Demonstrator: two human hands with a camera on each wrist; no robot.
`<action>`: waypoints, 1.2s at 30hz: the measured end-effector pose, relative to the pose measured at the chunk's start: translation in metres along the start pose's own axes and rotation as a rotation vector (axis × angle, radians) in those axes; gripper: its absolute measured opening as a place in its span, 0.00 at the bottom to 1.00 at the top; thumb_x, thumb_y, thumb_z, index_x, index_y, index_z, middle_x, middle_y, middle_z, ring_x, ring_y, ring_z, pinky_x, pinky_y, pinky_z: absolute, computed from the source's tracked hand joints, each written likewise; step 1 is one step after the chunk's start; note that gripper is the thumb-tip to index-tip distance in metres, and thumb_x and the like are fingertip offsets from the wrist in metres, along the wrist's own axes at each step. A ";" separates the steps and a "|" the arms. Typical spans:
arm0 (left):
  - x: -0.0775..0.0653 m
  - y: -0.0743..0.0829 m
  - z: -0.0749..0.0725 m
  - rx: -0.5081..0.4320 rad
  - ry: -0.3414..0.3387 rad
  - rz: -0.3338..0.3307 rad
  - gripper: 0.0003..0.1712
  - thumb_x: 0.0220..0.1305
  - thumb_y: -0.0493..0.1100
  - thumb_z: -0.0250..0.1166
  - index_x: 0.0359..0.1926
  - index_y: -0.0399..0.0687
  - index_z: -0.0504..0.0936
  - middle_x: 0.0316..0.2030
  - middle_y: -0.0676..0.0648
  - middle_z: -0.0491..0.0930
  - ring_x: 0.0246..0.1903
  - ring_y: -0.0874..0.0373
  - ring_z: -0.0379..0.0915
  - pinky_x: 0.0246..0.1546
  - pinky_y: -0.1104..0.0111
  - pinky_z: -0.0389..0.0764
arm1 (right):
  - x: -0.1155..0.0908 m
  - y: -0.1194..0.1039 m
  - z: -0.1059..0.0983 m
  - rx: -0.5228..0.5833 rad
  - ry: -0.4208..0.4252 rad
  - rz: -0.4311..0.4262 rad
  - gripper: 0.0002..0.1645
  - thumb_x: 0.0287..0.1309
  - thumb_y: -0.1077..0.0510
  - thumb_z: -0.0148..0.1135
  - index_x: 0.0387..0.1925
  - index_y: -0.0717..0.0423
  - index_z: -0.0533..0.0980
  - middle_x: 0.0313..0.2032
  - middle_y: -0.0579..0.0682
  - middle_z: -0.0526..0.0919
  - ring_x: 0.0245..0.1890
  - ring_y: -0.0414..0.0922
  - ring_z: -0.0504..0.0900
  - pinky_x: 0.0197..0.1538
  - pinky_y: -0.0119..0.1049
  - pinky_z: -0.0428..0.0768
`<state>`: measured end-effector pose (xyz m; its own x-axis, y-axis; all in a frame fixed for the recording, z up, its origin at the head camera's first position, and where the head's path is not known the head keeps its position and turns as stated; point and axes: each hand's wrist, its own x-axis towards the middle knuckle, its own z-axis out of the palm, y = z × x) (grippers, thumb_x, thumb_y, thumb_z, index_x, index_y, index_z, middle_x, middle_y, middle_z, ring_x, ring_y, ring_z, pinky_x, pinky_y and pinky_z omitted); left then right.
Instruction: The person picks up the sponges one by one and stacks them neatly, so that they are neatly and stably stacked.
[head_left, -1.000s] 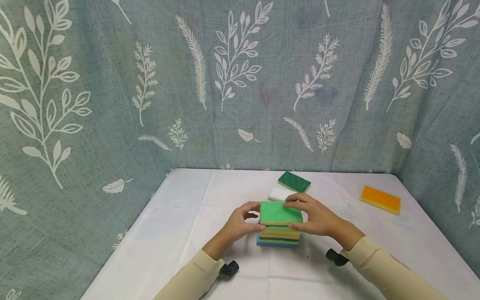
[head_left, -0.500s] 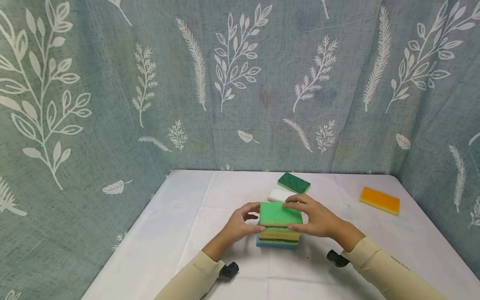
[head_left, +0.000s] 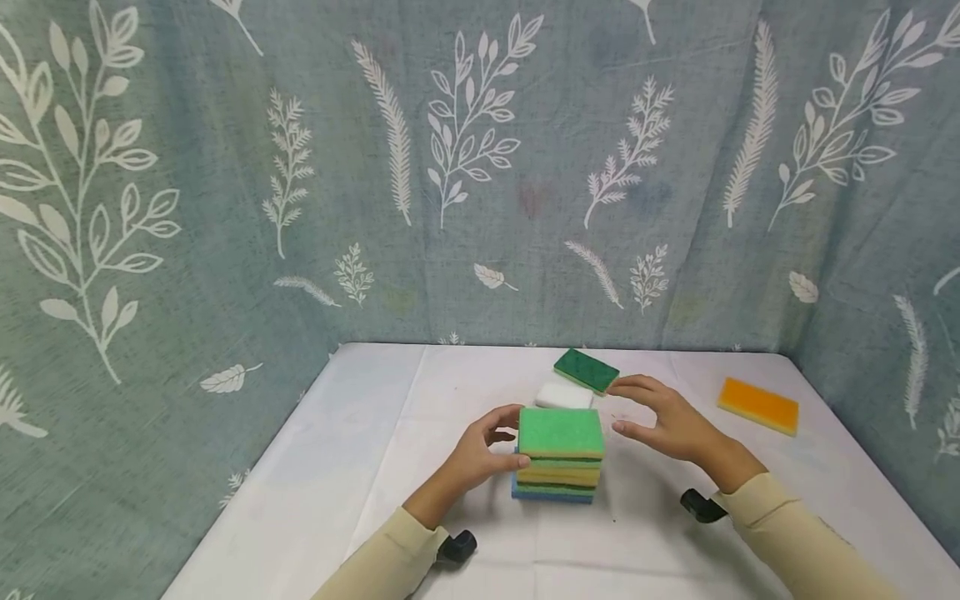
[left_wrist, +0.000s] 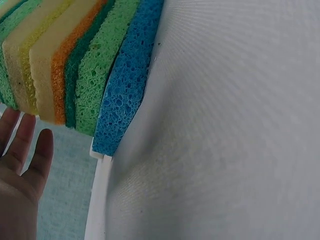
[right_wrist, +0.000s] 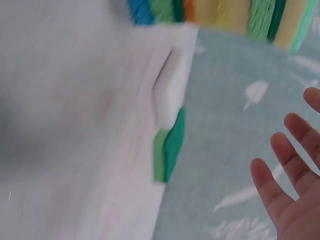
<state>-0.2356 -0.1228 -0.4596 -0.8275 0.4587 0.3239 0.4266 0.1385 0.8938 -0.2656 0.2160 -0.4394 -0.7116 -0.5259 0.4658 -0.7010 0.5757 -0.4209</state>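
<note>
A stack of sponges [head_left: 558, 475] stands on the white table, with a bright green sponge [head_left: 561, 431] on top. In the left wrist view its layers show a blue sponge [left_wrist: 122, 85] at the bottom, then green, orange, yellow and cream ones. My left hand [head_left: 480, 446] rests at the stack's left side, thumb at the front corner and fingers toward the back, fairly straight. Off to the right of the stack, my right hand [head_left: 667, 421] hovers with fingers spread and nothing in it; the right wrist view shows the gap between hand and stack.
Behind the stack lies a white sponge [head_left: 564, 396], and just beyond it a dark green sponge [head_left: 587, 370]. An orange sponge [head_left: 759, 406] lies at the right of the table. Patterned cloth [head_left: 480, 275] walls the back and both sides.
My right hand has let go of the stack's right side and moved away to the right, uncovering the top green sponge. The left hand stays at the stack, which has not visibly moved.
</note>
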 end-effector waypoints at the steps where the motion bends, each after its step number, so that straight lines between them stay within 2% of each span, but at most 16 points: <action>1: 0.000 0.001 0.000 0.001 0.003 0.000 0.40 0.53 0.37 0.74 0.66 0.36 0.67 0.52 0.40 0.75 0.55 0.46 0.70 0.57 0.44 0.70 | -0.002 0.005 -0.002 -0.015 0.002 0.022 0.30 0.58 0.45 0.68 0.59 0.50 0.76 0.60 0.49 0.73 0.59 0.53 0.71 0.58 0.59 0.71; 9: -0.001 0.003 0.000 0.007 0.026 0.006 0.39 0.55 0.39 0.73 0.66 0.38 0.68 0.54 0.38 0.75 0.56 0.42 0.69 0.57 0.44 0.70 | -0.019 0.047 -0.019 -0.183 -0.069 0.242 0.30 0.59 0.44 0.67 0.57 0.57 0.77 0.59 0.59 0.73 0.59 0.61 0.69 0.58 0.64 0.69; 12: -0.002 0.003 0.000 0.008 0.031 0.001 0.38 0.55 0.39 0.73 0.66 0.38 0.68 0.53 0.39 0.75 0.56 0.42 0.70 0.57 0.44 0.70 | -0.025 0.065 -0.027 -0.221 -0.089 0.294 0.30 0.59 0.46 0.67 0.57 0.60 0.77 0.59 0.63 0.72 0.59 0.64 0.68 0.57 0.66 0.67; 16: -0.003 0.003 0.000 -0.005 0.026 -0.010 0.37 0.55 0.39 0.72 0.65 0.38 0.69 0.53 0.41 0.76 0.55 0.46 0.70 0.57 0.43 0.69 | -0.033 0.087 -0.040 -0.230 -0.112 0.342 0.29 0.59 0.52 0.68 0.57 0.65 0.76 0.58 0.68 0.70 0.58 0.68 0.66 0.57 0.68 0.65; 20: -0.004 0.003 -0.001 -0.008 0.030 -0.001 0.37 0.55 0.38 0.72 0.65 0.38 0.69 0.53 0.41 0.76 0.55 0.46 0.70 0.56 0.42 0.69 | -0.040 0.104 -0.053 -0.249 -0.129 0.399 0.30 0.58 0.53 0.67 0.58 0.67 0.74 0.58 0.71 0.68 0.58 0.70 0.64 0.57 0.69 0.63; 25: -0.006 0.002 -0.003 0.010 0.043 0.006 0.36 0.55 0.38 0.72 0.65 0.38 0.70 0.52 0.41 0.76 0.54 0.45 0.71 0.55 0.43 0.71 | -0.052 0.123 -0.062 -0.271 -0.150 0.514 0.36 0.57 0.50 0.67 0.60 0.70 0.71 0.58 0.74 0.66 0.55 0.70 0.64 0.57 0.70 0.63; 30: -0.007 0.004 -0.003 0.001 0.024 -0.017 0.37 0.56 0.38 0.72 0.65 0.37 0.69 0.53 0.39 0.75 0.55 0.43 0.69 0.57 0.44 0.70 | -0.068 0.140 -0.068 -0.243 -0.165 0.652 0.40 0.55 0.49 0.70 0.60 0.73 0.69 0.57 0.75 0.64 0.52 0.70 0.65 0.57 0.71 0.63; 36: -0.004 0.007 -0.001 -0.016 0.026 -0.022 0.36 0.56 0.38 0.71 0.65 0.37 0.69 0.53 0.38 0.75 0.56 0.43 0.69 0.57 0.43 0.69 | -0.084 0.153 -0.078 -0.230 -0.132 0.695 0.40 0.55 0.49 0.69 0.58 0.75 0.70 0.55 0.75 0.65 0.50 0.69 0.66 0.57 0.71 0.62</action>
<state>-0.2295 -0.1249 -0.4544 -0.8460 0.4324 0.3121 0.4025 0.1338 0.9056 -0.3091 0.3973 -0.4824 -0.9973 -0.0553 0.0479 -0.0700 0.9122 -0.4037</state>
